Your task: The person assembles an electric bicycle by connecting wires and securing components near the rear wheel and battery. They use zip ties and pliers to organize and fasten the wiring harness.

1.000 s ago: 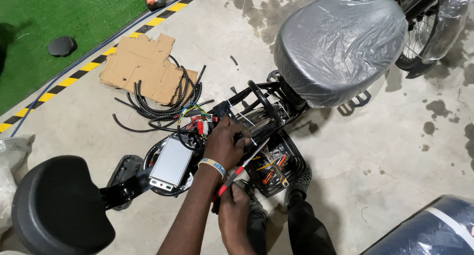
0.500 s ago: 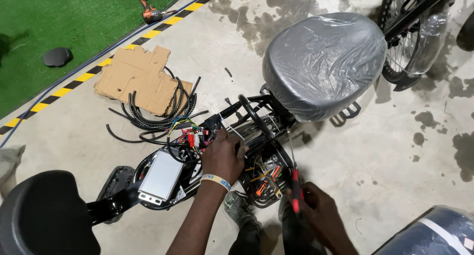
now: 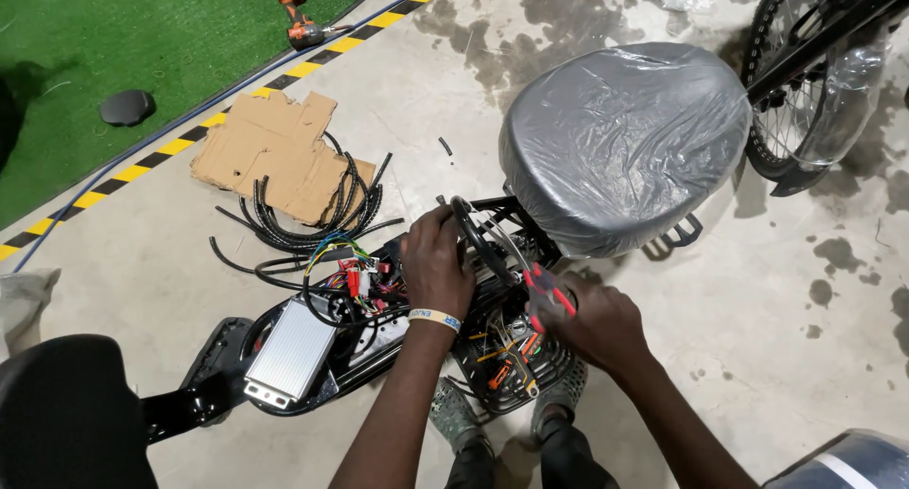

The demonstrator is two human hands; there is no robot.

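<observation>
Left hand (image 3: 437, 266) curled round a black tube (image 3: 476, 235) on the black frame (image 3: 497, 262), fingers wrapped tight; white band on that wrist; right hand (image 3: 595, 323) closed round a red-handled tool (image 3: 546, 290), just beside the left hand, tool tip pointing in toward the frame; cannot tell what kind of tool.

Under both hands, an open black tray (image 3: 511, 371) full of wires in orange, yellow and red; left of the left hand, a bunch of red plugs and thin coloured wires (image 3: 352, 276); lower left of that, a silver ribbed box (image 3: 286, 353) lying flat in the black frame; at the far lower left, a black seat (image 3: 66, 413).

Right above the hands, a big seat wrapped in grey plastic (image 3: 625, 143), touching the frame; top right, a spoked wheel (image 3: 791, 91) partly wrapped in clear plastic.

On the grey floor (image 3: 757, 356), up and left of the hands, a flat piece of brown cardboard (image 3: 265, 153) with loops of black hose (image 3: 303, 224) lying over its edge; beyond it, a yellow and black stripe (image 3: 189, 141), then green turf (image 3: 114, 44) with a small black cap (image 3: 127, 106) and an orange drill (image 3: 294, 6).
</observation>
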